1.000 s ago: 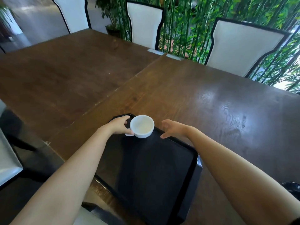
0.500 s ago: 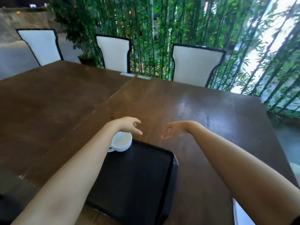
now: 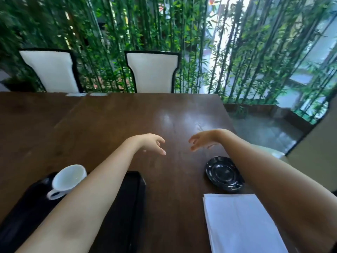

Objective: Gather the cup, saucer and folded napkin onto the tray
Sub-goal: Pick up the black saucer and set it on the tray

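On the tabletop (image 3: 113, 128) the tray (image 3: 131, 198) lies at the left with the cup (image 3: 68, 178) on its far left corner, the saucer (image 3: 223, 173) well to its right, and the folded napkin (image 3: 238, 223) just before the saucer.

Both bare forearms reach from the lower corners toward mid-frame. The left hand (image 3: 152, 143) and right hand (image 3: 202, 139) hang empty, fingers loosely curled, facing each other.
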Demonstrator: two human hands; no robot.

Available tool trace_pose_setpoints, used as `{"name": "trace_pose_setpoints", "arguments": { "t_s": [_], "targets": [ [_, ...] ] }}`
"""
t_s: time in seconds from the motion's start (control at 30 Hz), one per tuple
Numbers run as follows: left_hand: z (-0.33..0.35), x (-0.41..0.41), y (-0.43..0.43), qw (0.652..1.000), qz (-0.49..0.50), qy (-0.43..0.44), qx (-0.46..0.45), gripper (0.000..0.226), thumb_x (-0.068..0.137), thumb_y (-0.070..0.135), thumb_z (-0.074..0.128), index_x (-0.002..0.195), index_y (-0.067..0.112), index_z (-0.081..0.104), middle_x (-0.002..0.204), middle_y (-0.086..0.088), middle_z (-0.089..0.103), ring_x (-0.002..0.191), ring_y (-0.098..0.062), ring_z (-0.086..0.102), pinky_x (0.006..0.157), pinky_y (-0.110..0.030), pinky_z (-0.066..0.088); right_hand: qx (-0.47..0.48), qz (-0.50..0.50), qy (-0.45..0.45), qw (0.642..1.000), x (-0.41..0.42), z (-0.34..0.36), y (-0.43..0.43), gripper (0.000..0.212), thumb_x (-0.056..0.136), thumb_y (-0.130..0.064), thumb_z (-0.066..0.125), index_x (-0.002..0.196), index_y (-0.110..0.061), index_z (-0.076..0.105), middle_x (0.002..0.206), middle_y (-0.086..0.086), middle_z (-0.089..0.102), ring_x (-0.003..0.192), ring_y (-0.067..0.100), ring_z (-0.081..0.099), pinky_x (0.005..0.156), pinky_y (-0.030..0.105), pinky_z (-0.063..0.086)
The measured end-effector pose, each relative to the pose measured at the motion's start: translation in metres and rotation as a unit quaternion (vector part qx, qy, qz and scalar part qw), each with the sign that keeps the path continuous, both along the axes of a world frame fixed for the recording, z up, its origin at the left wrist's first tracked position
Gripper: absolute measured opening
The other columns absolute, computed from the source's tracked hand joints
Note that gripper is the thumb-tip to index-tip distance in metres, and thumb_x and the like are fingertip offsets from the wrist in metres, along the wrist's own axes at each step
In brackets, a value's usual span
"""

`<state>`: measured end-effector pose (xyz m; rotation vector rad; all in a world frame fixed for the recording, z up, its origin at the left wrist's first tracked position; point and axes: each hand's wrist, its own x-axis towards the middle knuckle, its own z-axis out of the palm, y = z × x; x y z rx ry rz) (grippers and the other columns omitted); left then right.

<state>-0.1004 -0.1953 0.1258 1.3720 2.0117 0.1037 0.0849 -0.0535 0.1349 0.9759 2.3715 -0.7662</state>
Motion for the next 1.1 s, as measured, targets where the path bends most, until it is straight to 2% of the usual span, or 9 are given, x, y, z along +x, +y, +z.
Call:
{"name": "trace_pose_setpoints", "arguments": {
  "t_s": [0.17, 0.37, 0.47, 0.53, 0.67, 0.8, 0.9, 1.03, 1.1],
  "targets": [
    [-0.009, 0.054, 0.052, 0.998, -0.060, 0.005, -0.013, 0.064, 0.082, 0.040, 0.065, 0.138, 0.025, 0.040, 0.137, 0.001, 0.048, 0.115, -0.018, 0.052, 0.085, -0.031, 0.050, -0.010, -0.056, -0.008, 0.998, 0.069, -0.011, 0.033, 0.063, 0.086, -0.040, 0.061, 0.141, -0.024, 0.036, 0.150, 0.002, 0.034, 0.132, 0.026, 0.041, 0.103, 0.043, 0.046],
    [-0.031, 0.104, 0.105, 0.995, -0.100, 0.003, -0.020, 0.064, 0.080, 0.043, 0.066, 0.137, 0.026, 0.040, 0.136, 0.000, 0.050, 0.105, -0.017, 0.054, 0.076, -0.029, 0.049, -0.026, -0.113, -0.018, 0.993, 0.137, -0.029, 0.064, 0.064, 0.087, -0.041, 0.060, 0.142, -0.020, 0.035, 0.149, 0.004, 0.035, 0.130, 0.028, 0.042, 0.102, 0.044, 0.046],
    [-0.047, 0.125, 0.122, 0.993, -0.115, 0.006, -0.025, 0.068, 0.081, 0.043, 0.065, 0.140, 0.025, 0.036, 0.137, -0.001, 0.049, 0.102, -0.018, 0.052, 0.082, -0.031, 0.050, -0.040, -0.141, -0.006, 0.989, 0.161, -0.043, 0.077, 0.065, 0.087, -0.038, 0.060, 0.142, -0.017, 0.034, 0.150, 0.004, 0.033, 0.130, 0.029, 0.042, 0.103, 0.042, 0.045],
    [-0.058, 0.136, 0.130, 0.992, -0.121, 0.004, -0.032, 0.069, 0.082, 0.042, 0.065, 0.141, 0.023, 0.034, 0.138, -0.003, 0.049, 0.111, -0.021, 0.053, 0.089, -0.032, 0.048, -0.042, -0.159, 0.005, 0.986, 0.173, -0.056, 0.084, 0.063, 0.087, -0.036, 0.061, 0.141, -0.015, 0.035, 0.149, 0.003, 0.034, 0.129, 0.027, 0.043, 0.102, 0.041, 0.046],
    [-0.078, 0.151, 0.138, 0.992, -0.114, -0.014, -0.050, 0.069, 0.083, 0.039, 0.065, 0.141, 0.021, 0.033, 0.140, -0.004, 0.048, 0.125, -0.023, 0.047, 0.098, -0.032, 0.038, -0.059, -0.205, 0.025, 0.977, 0.190, -0.086, 0.094, 0.070, 0.085, -0.031, 0.065, 0.143, -0.014, 0.030, 0.148, 0.006, 0.035, 0.128, 0.028, 0.044, 0.100, 0.042, 0.047],
    [-0.099, 0.161, 0.140, 0.995, -0.093, -0.009, -0.044, 0.069, 0.084, 0.036, 0.064, 0.142, 0.020, 0.030, 0.145, -0.006, 0.042, 0.129, -0.025, 0.043, 0.103, -0.036, 0.036, -0.091, -0.230, 0.056, 0.967, 0.198, -0.113, 0.097, 0.073, 0.085, -0.027, 0.066, 0.144, -0.013, 0.027, 0.149, 0.009, 0.034, 0.129, 0.028, 0.043, 0.101, 0.043, 0.046],
    [-0.114, 0.164, 0.138, 0.997, -0.072, 0.001, -0.023, 0.076, 0.084, 0.035, 0.064, 0.145, 0.017, 0.023, 0.148, -0.009, 0.036, 0.132, -0.028, 0.038, 0.105, -0.039, 0.036, -0.082, -0.224, 0.084, 0.967, 0.199, -0.132, 0.095, 0.076, 0.084, -0.026, 0.068, 0.145, -0.012, 0.026, 0.150, 0.011, 0.035, 0.133, 0.028, 0.040, 0.106, 0.042, 0.040],
    [-0.133, 0.168, 0.129, 0.999, -0.036, 0.005, 0.009, 0.079, 0.082, 0.034, 0.066, 0.145, 0.018, 0.021, 0.147, -0.012, 0.035, 0.133, -0.033, 0.033, 0.107, -0.045, 0.035, -0.054, -0.218, 0.146, 0.963, 0.198, -0.152, 0.085, 0.075, 0.080, -0.024, 0.071, 0.142, -0.008, 0.032, 0.142, 0.014, 0.044, 0.128, 0.028, 0.045, 0.106, 0.040, 0.039],
    [-0.142, 0.171, 0.123, 1.000, -0.017, 0.003, 0.024, 0.077, 0.082, 0.033, 0.066, 0.145, 0.019, 0.023, 0.146, -0.011, 0.036, 0.134, -0.032, 0.031, 0.107, -0.046, 0.034, -0.037, -0.207, 0.179, 0.961, 0.197, -0.160, 0.079, 0.061, 0.078, -0.019, 0.072, 0.130, -0.005, 0.045, 0.128, 0.016, 0.055, 0.117, 0.030, 0.054, 0.099, 0.044, 0.046]
  ]
}}
